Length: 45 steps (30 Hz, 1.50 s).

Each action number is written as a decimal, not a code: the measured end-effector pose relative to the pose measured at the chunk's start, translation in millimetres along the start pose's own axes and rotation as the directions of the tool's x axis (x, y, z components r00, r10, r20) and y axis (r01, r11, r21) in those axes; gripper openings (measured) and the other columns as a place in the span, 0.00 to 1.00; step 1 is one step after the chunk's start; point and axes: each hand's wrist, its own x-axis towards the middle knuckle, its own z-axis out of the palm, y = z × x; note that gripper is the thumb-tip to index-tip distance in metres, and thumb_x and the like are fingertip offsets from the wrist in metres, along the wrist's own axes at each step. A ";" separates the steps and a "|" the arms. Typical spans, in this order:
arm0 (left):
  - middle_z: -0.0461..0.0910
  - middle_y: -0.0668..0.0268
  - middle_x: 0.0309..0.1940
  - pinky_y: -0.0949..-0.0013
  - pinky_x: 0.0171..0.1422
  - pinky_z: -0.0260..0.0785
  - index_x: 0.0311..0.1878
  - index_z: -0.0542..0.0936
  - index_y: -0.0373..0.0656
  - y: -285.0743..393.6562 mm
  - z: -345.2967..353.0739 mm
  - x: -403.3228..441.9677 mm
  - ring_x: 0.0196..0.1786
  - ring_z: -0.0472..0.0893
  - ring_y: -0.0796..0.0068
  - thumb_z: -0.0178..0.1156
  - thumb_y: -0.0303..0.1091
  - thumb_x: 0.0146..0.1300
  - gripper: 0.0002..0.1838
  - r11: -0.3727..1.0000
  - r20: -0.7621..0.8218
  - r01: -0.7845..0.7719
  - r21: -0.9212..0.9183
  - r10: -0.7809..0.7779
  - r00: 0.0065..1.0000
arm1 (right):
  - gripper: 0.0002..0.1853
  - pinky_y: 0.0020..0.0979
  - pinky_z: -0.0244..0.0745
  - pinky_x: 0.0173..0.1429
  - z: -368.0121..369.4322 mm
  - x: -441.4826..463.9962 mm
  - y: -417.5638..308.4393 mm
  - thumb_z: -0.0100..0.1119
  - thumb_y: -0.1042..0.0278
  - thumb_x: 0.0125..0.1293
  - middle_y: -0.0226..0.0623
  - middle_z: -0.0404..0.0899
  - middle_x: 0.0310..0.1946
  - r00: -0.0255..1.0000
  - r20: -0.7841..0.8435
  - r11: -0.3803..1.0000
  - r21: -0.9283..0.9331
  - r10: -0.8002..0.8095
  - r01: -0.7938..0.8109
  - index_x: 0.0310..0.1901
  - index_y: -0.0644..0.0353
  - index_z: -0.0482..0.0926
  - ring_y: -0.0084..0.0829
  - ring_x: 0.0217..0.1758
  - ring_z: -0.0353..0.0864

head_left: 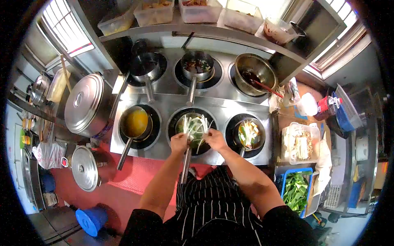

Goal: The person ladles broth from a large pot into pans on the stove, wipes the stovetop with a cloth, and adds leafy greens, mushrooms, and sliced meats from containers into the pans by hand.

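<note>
Over the front middle saucepan (197, 125), my left hand (179, 142) is closed on a bunch of white enoki mushrooms (187, 124). My right hand (216, 140) pinches another white bunch at the pan's right side, with thin strands hanging from it. Green leaves show inside this pan between the two hands. Its metal handle (185, 166) points toward my apron. Just right of my right hand, a second saucepan (262, 137) holds white strands, greens and orange pieces. To the left stands a saucepan of yellow liquid (137, 122).
Behind are two dark saucepans (144, 67) (197, 67) and a steel bowl (262, 71) with a red-handled utensil. At right sit a mushroom tub (285, 153) and a blue basket (283, 180) of greens. Lidded pots (84, 104) stand left; an overhead shelf (197, 29) holds several tubs.
</note>
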 end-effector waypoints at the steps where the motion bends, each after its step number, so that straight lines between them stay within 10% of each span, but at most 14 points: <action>1: 0.83 0.60 0.34 0.71 0.32 0.73 0.46 0.80 0.33 -1.8 -0.1 4.2 0.30 0.80 0.73 0.63 0.30 0.60 0.13 1.000 -0.001 -0.006 0.000 0.006 1.000 | 0.20 0.42 0.76 0.46 -6.5 -2.4 -15.3 0.59 0.57 0.62 0.55 0.82 0.33 0.998 0.057 0.998 -0.054 -0.010 0.013 0.46 0.67 0.79 0.48 0.38 0.83; 3: 0.82 0.61 0.31 0.71 0.31 0.70 0.51 0.77 0.30 -12.5 0.2 16.1 0.29 0.78 0.74 0.65 0.33 0.57 0.21 0.804 0.066 -0.261 0.535 0.268 0.961 | 0.23 0.41 0.76 0.50 -19.7 -2.2 -29.5 0.60 0.55 0.63 0.55 0.82 0.38 0.982 -0.078 0.966 -0.209 -0.174 0.155 0.51 0.66 0.77 0.48 0.43 0.83; 8: 0.82 0.60 0.34 0.70 0.38 0.72 0.60 0.72 0.28 -34.0 -7.6 23.0 0.33 0.79 0.74 0.65 0.36 0.57 0.30 0.861 0.010 -0.420 0.288 0.436 0.900 | 0.26 0.42 0.74 0.53 -98.6 42.7 -138.4 0.59 0.64 0.64 0.58 0.80 0.45 0.856 -0.217 0.883 -0.138 -0.470 0.450 0.62 0.66 0.68 0.52 0.49 0.81; 11: 0.81 0.63 0.38 0.70 0.43 0.73 0.59 0.73 0.31 -13.5 -10.7 -23.3 0.37 0.79 0.75 0.61 0.32 0.62 0.23 0.929 0.061 -0.370 -0.002 0.369 0.927 | 0.34 0.40 0.71 0.62 -141.7 101.0 -229.1 0.60 0.62 0.65 0.57 0.77 0.53 0.581 -0.335 0.671 -0.365 -0.742 0.646 0.70 0.60 0.59 0.48 0.57 0.78; 17: 0.81 0.64 0.43 0.69 0.48 0.72 0.56 0.76 0.33 -28.5 -24.5 -73.6 0.40 0.79 0.73 0.60 0.29 0.63 0.19 0.978 -0.050 -0.174 -0.119 0.169 0.984 | 0.44 0.38 0.75 0.57 -190.2 161.4 -372.1 0.59 0.57 0.62 0.58 0.74 0.59 0.661 -0.272 0.690 -0.501 -0.699 0.523 0.76 0.55 0.48 0.44 0.56 0.80; 23: 0.81 0.63 0.40 0.72 0.45 0.72 0.57 0.74 0.33 -66.0 -39.3 -75.8 0.38 0.79 0.74 0.59 0.29 0.62 0.20 0.958 -0.115 -0.275 -0.086 0.265 0.957 | 0.35 0.37 0.79 0.47 -201.5 198.4 -396.8 0.60 0.56 0.60 0.51 0.81 0.49 0.693 -0.183 0.629 -0.619 -0.698 0.470 0.68 0.59 0.66 0.36 0.41 0.85; 26: 0.81 0.63 0.40 0.71 0.45 0.72 0.58 0.74 0.33 -54.1 -42.7 -80.3 0.40 0.79 0.74 0.59 0.30 0.63 0.20 0.954 -0.056 -0.106 -0.280 0.094 0.994 | 0.27 0.34 0.80 0.40 -200.3 211.6 -388.3 0.61 0.55 0.61 0.44 0.85 0.38 0.768 -0.190 0.686 -0.611 -0.611 0.395 0.59 0.61 0.75 0.31 0.33 0.84; 32: 0.77 0.65 0.48 0.72 0.50 0.70 0.62 0.70 0.35 30.5 -36.6 -93.8 0.46 0.76 0.76 0.57 0.31 0.67 0.22 0.863 0.085 -0.081 -0.498 0.142 0.986 | 0.12 0.29 0.76 0.41 -179.5 63.2 -321.4 0.60 0.63 0.65 0.39 0.84 0.31 0.577 -0.244 0.608 -0.513 -0.780 0.606 0.44 0.62 0.80 0.28 0.33 0.83; 33: 0.75 0.63 0.54 0.69 0.56 0.69 0.66 0.66 0.37 52.2 -34.8 -100.1 0.52 0.75 0.73 0.56 0.36 0.69 0.25 0.836 0.150 -0.112 -0.537 0.225 0.963 | 0.10 0.29 0.76 0.45 -168.7 2.4 -299.5 0.61 0.66 0.64 0.38 0.84 0.31 0.750 -0.248 0.773 -0.385 -0.613 0.504 0.40 0.63 0.79 0.27 0.36 0.83; 39: 0.57 0.53 0.73 0.50 0.71 0.60 0.76 0.47 0.44 102.3 -5.5 -123.0 0.71 0.64 0.54 0.49 0.55 0.71 0.40 0.628 0.388 0.002 -0.778 0.479 0.787 | 0.13 0.34 0.81 0.43 -134.6 -123.1 -163.9 0.70 0.70 0.56 0.44 0.83 0.36 0.720 -0.050 0.644 -0.493 -0.692 0.585 0.43 0.56 0.79 0.39 0.37 0.85; 41: 0.59 0.54 0.71 0.48 0.69 0.62 0.75 0.51 0.46 85.2 11.6 -118.0 0.70 0.64 0.55 0.52 0.51 0.70 0.37 0.510 0.420 0.133 -0.850 0.506 0.753 | 0.15 0.36 0.79 0.47 -129.9 -138.0 -134.5 0.71 0.74 0.54 0.42 0.84 0.39 0.847 0.015 0.758 -0.439 -0.531 0.483 0.42 0.58 0.77 0.40 0.42 0.86; 45: 0.67 0.58 0.62 0.50 0.63 0.69 0.67 0.60 0.47 35.5 41.3 -135.3 0.64 0.70 0.57 0.58 0.44 0.67 0.29 0.527 0.479 0.329 -0.784 0.175 0.860 | 0.13 0.35 0.79 0.44 -120.8 -186.5 -76.6 0.68 0.74 0.56 0.43 0.83 0.37 0.850 0.078 0.748 -0.437 -0.521 0.499 0.43 0.57 0.78 0.38 0.39 0.86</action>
